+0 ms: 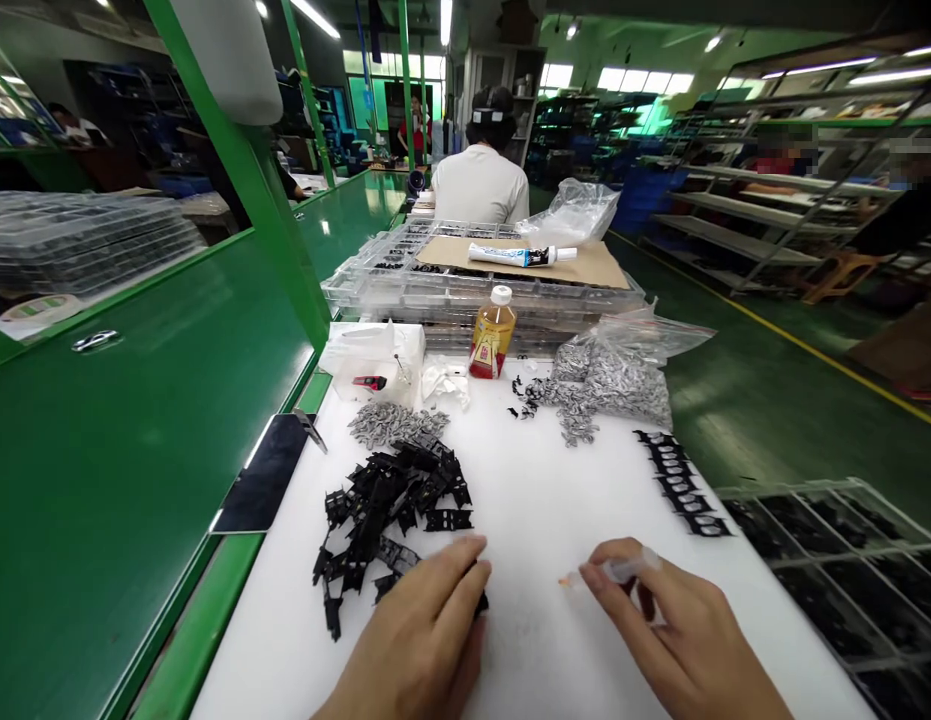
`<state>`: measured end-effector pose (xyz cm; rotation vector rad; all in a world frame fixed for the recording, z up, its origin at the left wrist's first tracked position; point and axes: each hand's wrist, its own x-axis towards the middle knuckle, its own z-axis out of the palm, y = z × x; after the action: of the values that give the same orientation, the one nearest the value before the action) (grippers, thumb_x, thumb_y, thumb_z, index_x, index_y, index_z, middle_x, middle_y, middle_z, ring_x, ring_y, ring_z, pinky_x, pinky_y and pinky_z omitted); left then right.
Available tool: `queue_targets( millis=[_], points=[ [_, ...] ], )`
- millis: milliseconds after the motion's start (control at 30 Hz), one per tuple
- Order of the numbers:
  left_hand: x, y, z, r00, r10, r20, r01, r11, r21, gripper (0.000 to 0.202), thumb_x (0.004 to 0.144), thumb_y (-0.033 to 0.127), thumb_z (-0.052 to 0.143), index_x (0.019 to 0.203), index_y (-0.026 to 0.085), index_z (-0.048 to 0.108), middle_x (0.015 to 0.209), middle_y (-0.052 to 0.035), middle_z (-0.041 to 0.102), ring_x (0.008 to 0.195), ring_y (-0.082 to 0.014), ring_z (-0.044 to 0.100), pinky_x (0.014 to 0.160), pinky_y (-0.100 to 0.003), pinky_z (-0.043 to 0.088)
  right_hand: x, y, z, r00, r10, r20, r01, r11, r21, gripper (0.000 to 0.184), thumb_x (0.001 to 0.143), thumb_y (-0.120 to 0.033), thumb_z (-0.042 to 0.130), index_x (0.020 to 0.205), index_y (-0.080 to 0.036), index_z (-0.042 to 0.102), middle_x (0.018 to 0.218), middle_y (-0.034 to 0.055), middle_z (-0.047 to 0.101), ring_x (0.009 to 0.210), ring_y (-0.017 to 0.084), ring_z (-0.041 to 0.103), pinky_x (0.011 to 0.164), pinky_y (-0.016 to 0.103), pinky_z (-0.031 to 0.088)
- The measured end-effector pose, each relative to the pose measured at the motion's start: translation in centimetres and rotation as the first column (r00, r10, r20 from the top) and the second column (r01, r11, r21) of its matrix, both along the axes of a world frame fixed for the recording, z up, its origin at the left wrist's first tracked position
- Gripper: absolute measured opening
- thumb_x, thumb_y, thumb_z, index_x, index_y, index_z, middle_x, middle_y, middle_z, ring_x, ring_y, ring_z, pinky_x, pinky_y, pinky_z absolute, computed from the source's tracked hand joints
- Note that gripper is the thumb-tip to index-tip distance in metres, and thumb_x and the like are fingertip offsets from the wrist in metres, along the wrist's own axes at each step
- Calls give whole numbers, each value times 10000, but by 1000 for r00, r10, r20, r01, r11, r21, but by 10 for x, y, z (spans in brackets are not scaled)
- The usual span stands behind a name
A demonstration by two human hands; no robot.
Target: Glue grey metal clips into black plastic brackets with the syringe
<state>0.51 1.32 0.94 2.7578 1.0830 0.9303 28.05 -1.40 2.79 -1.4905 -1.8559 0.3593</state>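
My left hand (424, 625) rests palm down at the near edge of a pile of black plastic parts (390, 505), its fingers curled over one black part (480, 602) on the white work surface (540, 500). My right hand (671, 630) pinches a small clear syringe-like applicator (611, 572) with an orange tip pointing left. A heap of small grey metal pieces (394, 422) lies just beyond the black pile. A row of finished black parts (682, 482) lies to the right.
An open bag of grey metal pieces (615, 375), a bottle of amber liquid (493, 335) and stacked clear trays (435, 285) stand at the back. A black compartment tray (840, 570) sits at right. A person in white (480, 180) sits ahead. A green conveyor (135, 420) runs along the left.
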Motion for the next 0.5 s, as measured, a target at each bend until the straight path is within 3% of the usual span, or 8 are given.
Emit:
queue_targets(
  millis=[100,200,300,400,500],
  points=[
    [-6,3,6,985,102,-142,-91,993,80,433,1013,215,561,1435,141,625,1462,-131,688,1383,-307,616,1085,-432,508,1,-3,3,999,-46,0,46,993,112,101,1027,-343,630,970,-272,673,797,-6,741,539,134,632,504,233,527],
    [-11,3,10,972,199,-125,-187,977,104,397,1018,360,610,1351,155,677,1355,-107,744,1257,-303,656,981,-427,429,4,-5,4,1000,-3,25,0,994,109,95,1017,-318,644,934,-272,651,775,-12,732,529,134,633,515,232,542],
    [-10,2,7,979,185,-81,-182,982,49,305,1028,360,616,1248,170,707,1224,-71,778,1147,-277,672,962,-431,378,7,-6,3,998,44,33,-46,997,64,127,1011,-329,667,901,-271,641,759,-16,729,514,128,632,517,224,552],
    [-4,-2,2,990,139,-12,-139,990,-23,250,1030,278,610,1240,184,709,1187,-53,783,1114,-255,673,988,-442,361,11,-7,1,998,-34,44,29,993,114,95,1011,-326,663,927,-283,680,758,-22,754,547,137,698,481,197,539],
    [2,-6,-4,994,99,55,-97,995,-37,242,1018,291,639,1217,176,713,1153,-54,786,1091,-248,676,991,-448,368,10,-9,-4,999,-16,42,14,998,58,164,1003,-341,677,853,-275,688,744,-20,748,541,136,694,490,197,544]
  ],
)
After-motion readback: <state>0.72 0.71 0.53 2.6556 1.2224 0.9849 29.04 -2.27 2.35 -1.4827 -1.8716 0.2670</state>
